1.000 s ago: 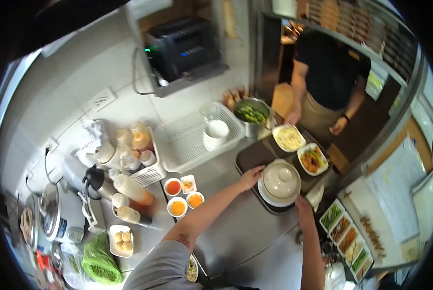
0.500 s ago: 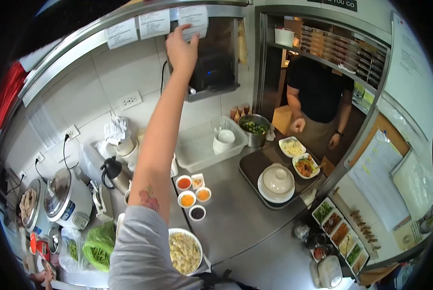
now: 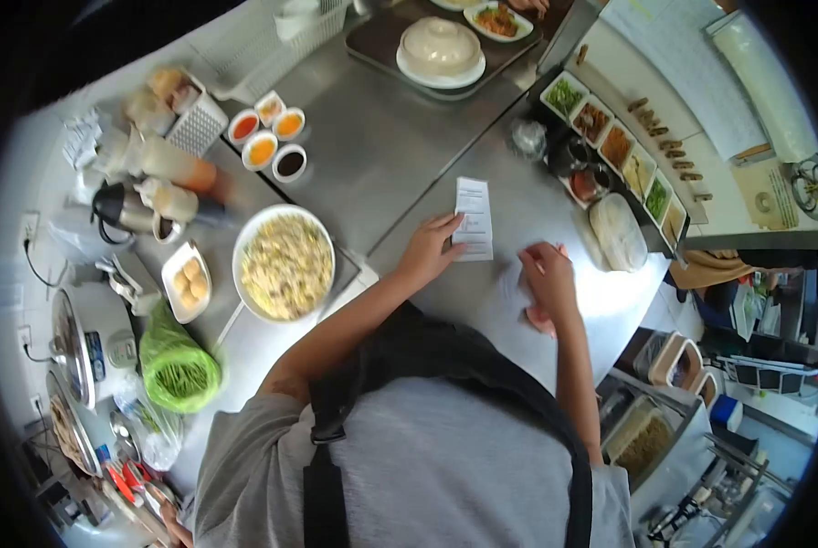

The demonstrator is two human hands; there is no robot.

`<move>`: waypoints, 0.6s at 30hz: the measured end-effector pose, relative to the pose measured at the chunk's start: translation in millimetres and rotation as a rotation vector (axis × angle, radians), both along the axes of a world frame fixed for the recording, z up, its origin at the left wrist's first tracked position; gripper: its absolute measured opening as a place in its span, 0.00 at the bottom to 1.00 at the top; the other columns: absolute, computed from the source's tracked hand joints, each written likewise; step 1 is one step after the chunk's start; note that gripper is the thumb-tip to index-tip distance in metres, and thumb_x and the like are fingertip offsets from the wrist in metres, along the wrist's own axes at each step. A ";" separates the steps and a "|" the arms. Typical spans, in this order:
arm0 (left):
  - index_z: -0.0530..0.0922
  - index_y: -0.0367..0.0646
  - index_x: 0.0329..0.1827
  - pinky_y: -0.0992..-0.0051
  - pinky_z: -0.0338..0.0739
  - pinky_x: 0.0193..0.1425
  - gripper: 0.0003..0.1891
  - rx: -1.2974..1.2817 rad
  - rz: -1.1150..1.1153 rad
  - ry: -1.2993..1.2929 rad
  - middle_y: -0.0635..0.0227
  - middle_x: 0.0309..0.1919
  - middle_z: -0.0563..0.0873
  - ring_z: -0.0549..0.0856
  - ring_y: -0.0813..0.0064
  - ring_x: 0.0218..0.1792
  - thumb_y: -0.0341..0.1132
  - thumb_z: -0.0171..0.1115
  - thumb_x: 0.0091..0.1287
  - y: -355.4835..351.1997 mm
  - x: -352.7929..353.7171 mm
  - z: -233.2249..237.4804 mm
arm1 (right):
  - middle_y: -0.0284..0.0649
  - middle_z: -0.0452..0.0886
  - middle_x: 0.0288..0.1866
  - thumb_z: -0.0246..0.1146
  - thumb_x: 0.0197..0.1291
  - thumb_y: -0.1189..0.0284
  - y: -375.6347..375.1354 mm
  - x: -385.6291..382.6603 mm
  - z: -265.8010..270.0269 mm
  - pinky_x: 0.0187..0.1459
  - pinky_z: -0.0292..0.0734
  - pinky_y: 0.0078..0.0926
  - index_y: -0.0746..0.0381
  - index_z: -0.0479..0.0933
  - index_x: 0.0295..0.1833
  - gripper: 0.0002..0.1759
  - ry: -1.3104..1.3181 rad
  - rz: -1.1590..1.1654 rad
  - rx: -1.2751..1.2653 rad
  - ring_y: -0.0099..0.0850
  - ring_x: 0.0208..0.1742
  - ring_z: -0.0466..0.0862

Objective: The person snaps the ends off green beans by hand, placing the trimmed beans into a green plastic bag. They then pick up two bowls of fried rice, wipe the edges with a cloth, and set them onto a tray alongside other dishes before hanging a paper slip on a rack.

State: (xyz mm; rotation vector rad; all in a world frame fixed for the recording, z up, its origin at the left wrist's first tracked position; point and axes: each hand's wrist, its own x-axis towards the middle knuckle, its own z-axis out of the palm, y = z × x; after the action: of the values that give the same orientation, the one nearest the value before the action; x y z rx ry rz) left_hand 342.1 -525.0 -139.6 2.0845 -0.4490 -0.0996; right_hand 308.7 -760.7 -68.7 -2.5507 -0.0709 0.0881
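My left hand [image 3: 432,250] holds a printed order slip [image 3: 475,233] by its left edge, fingers closed on the paper above the steel counter. To the right of the slip, my right hand [image 3: 551,279] is closed, with its fingertips curled together. Whether something small is in it I cannot make out. A pale blurred patch shows on the counter below it. Left of my left forearm stands a large white bowl [image 3: 284,263] of yellowish chopped food.
Several sauce cups [image 3: 291,164] stand beyond the bowl. A lidded clay pot [image 3: 441,47] sits on a dark tray [image 3: 372,46], where another person's hand shows. Garnish trays [image 3: 613,144] and a plastic container [image 3: 618,233] line the right edge. A green bag [image 3: 179,370] of beans lies left.
My left hand has come down from the slips on the overhead rail and now holds one over the counter. My right hand has come into view. The camera has tilted down.
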 end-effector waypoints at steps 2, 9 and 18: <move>0.71 0.43 0.65 0.57 0.58 0.71 0.28 0.332 0.020 -0.265 0.59 0.61 0.75 0.69 0.60 0.67 0.38 0.64 0.62 -0.6 -16.6 -16.4 | 0.48 0.81 0.37 0.60 0.60 0.69 36.7 3.5 -3.8 0.48 0.72 0.39 0.64 0.78 0.39 0.09 -0.006 0.042 0.047 0.46 0.40 0.79; 0.67 0.47 0.68 0.53 0.49 0.74 0.34 0.268 -0.039 -0.267 0.63 0.67 0.70 0.61 0.61 0.72 0.45 0.66 0.58 9.2 -18.3 -19.6 | 0.45 0.77 0.43 0.60 0.59 0.71 56.5 6.6 -50.8 0.50 0.71 0.40 0.63 0.80 0.36 0.07 -0.202 0.209 -0.077 0.47 0.48 0.74; 0.65 0.46 0.69 0.54 0.46 0.75 0.37 0.300 -0.068 -0.232 0.65 0.69 0.68 0.57 0.64 0.74 0.49 0.66 0.58 10.2 -16.5 -24.3 | 0.42 0.76 0.46 0.62 0.55 0.70 50.3 5.2 -48.8 0.54 0.69 0.41 0.59 0.82 0.34 0.05 -0.359 0.250 -0.273 0.44 0.53 0.72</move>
State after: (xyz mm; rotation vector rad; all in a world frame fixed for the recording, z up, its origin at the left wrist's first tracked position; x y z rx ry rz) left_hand 325.6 -514.8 -163.9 2.3872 -0.6806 0.0390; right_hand 313.8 -710.4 -117.6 -2.7872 -0.5507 -0.2835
